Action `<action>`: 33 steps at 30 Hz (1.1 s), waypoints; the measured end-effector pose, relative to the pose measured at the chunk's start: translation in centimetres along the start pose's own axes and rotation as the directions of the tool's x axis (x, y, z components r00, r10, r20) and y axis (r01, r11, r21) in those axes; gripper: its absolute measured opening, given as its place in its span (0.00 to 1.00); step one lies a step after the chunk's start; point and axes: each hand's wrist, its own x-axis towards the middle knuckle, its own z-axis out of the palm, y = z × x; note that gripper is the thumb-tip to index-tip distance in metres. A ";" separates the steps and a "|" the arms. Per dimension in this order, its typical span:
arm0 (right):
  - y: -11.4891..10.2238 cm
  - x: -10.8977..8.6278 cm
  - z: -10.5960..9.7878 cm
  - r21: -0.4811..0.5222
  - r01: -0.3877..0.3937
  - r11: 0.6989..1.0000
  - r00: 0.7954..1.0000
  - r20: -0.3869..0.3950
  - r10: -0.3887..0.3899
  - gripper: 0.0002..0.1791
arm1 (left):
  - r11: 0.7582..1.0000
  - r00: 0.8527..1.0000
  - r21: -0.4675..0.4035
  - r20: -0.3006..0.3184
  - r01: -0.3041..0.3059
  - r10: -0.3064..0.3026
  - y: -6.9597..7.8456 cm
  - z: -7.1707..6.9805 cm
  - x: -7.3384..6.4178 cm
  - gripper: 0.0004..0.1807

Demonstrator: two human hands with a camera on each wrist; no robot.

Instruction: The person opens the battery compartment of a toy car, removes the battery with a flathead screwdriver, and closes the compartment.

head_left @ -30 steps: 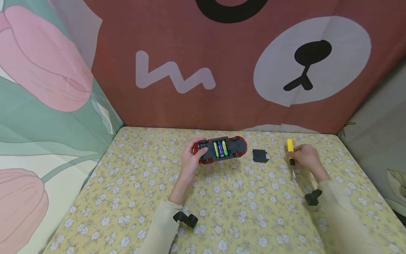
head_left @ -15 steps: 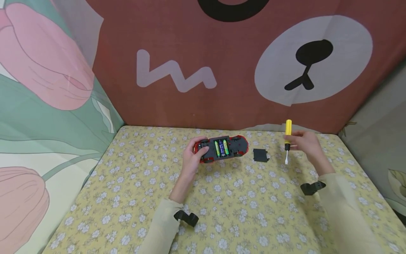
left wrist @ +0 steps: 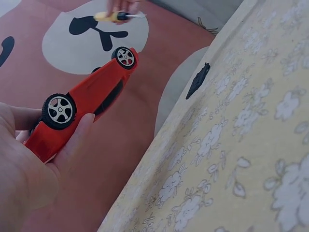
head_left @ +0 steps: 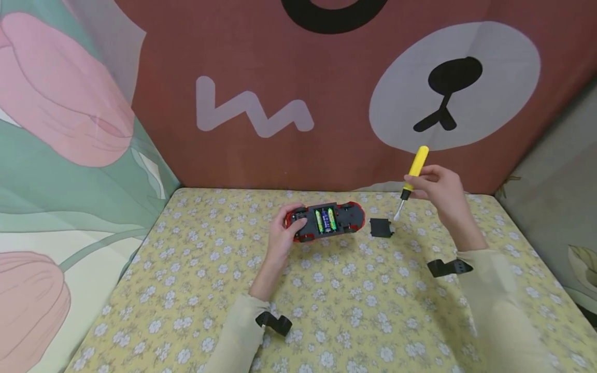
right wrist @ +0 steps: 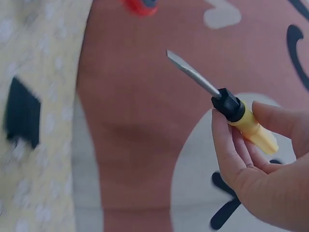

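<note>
My left hand (head_left: 281,233) grips a red toy car (left wrist: 89,96) by one end, underside turned up toward the head view. Its battery compartment lies uncovered, with green and blue batteries (head_left: 325,220) side by side inside. My right hand (head_left: 440,194) holds a yellow-handled flathead screwdriver (right wrist: 246,123) between thumb and fingers, above the table's back right part. The blade (right wrist: 193,75) points down and to the left in the head view. Between the car and the screwdriver, a black battery cover (head_left: 381,228) lies on the table.
A yellow flowered cloth (head_left: 326,311) covers the table. Behind the back edge hangs a reddish-brown curtain (head_left: 256,160) with a bear face, and a tulip-patterned curtain (head_left: 70,129) hangs at the left. Black camera mounts (head_left: 274,322) sit on both wrists.
My right hand has lifted the screwdriver off the table area and carried it left, toward the battery cover, tilting its handle to the right. The left hand and car stay almost still.
</note>
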 end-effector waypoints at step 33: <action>-5.3 -2.9 9.5 0.326 0.283 0.902 0.954 0.001 -0.300 0.14 | 0.999 1.000 -0.043 0.016 0.011 -0.010 0.4 0.2 -0.1 0.21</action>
